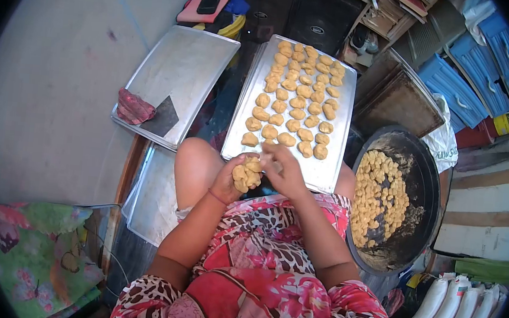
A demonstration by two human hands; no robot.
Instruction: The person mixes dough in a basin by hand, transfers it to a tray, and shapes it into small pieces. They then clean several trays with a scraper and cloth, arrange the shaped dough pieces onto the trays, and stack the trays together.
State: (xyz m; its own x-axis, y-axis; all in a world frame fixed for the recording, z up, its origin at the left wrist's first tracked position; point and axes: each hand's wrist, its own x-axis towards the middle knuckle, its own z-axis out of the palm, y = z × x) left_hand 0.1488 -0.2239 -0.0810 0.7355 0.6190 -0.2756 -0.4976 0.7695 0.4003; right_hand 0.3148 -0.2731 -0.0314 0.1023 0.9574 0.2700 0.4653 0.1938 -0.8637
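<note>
My left hand (226, 179) is closed around a clump of yellow dough pieces (247, 175), held above my lap by the tray's near left corner. Just right of the clump, my right hand (284, 170) hangs over the near edge of the tray. Its fingers are bent, with a gap between thumb and fingertips, and no dough shows in it. Across my thighs lies a metal baking tray (337, 130) bearing rows of lumpy dough balls (296, 114). The near row ends close to my right fingertips.
At my right stands a black basin (428, 192) with many small dough pieces (378, 197). On the left, another metal tray (182, 56) carries a crumpled red cloth (135, 107) and a dark flat piece (162, 117). Blue drawers (454, 85) and dark speakers (315, 19) stand behind.
</note>
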